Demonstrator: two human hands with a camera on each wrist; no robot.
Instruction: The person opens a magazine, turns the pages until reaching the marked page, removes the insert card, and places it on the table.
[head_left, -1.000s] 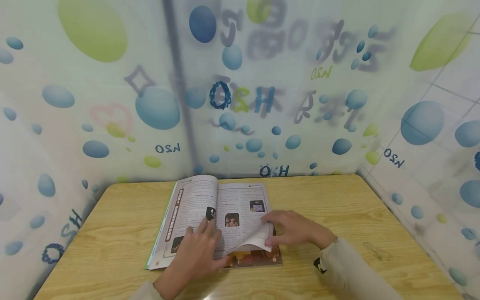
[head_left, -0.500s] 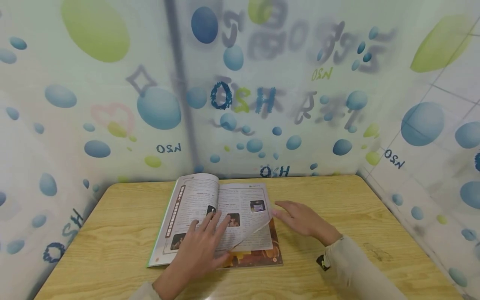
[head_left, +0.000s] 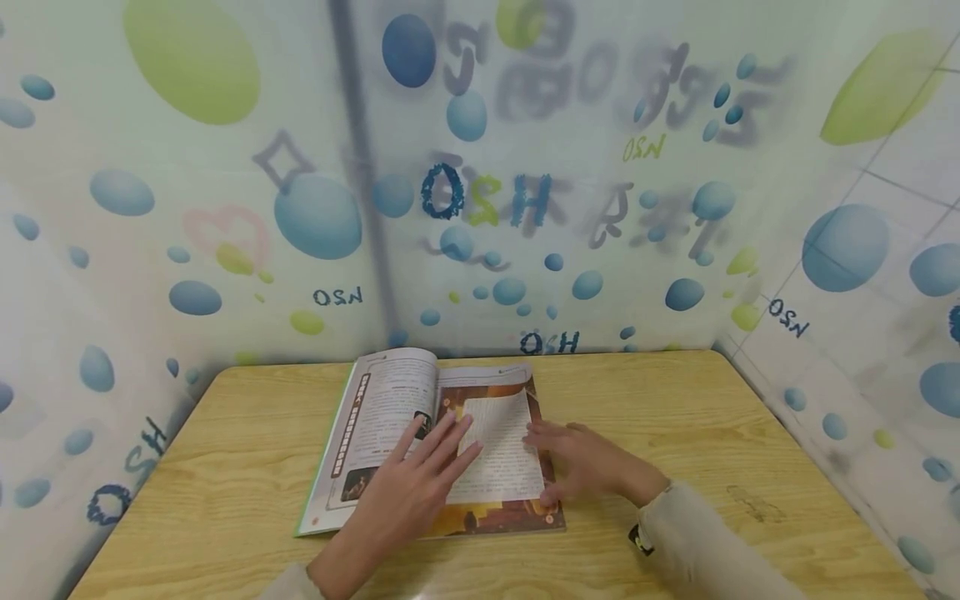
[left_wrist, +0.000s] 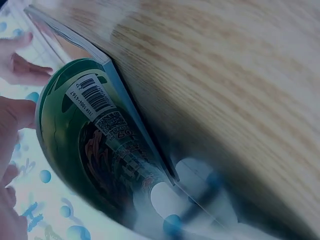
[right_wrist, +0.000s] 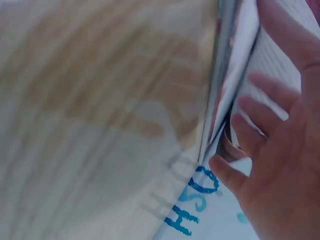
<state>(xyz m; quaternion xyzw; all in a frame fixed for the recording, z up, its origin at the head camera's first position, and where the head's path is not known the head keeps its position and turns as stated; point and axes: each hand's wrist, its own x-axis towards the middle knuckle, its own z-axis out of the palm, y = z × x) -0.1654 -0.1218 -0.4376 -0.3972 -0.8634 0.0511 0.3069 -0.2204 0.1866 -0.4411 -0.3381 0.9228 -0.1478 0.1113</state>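
Note:
An open magazine (head_left: pixel 382 408) lies with its left pages bowed up. Its right side shows a white text panel (head_left: pixel 498 467) in a brown and orange border, with a pale page strip curling along the top. My left hand (head_left: pixel 412 475) rests over the middle of the spread, fingers extended across the inner part of the right page. My right hand (head_left: pixel 588 458) is at the right page's outer edge, fingers over the margin and thumb near the lower corner; the right wrist view shows its fingers apart. In the left wrist view, the magazine's green back cover (left_wrist: pixel 70 115) curves up, barcode showing.
The magazine lies on a light wood-grain table (head_left: pixel 645 392). Behind it and along both sides are pale walls or curtains (head_left: pixel 480 283) printed with blue and green bubbles and H2O lettering. A small dark tag (head_left: pixel 641 539) hangs at the right sleeve (head_left: pixel 697 542).
The right-hand page with photos no longer covers the right side; the brown-bordered text page shows instead. My right hand went slightly right, then came back left and lower; my left fingers shifted slightly right.

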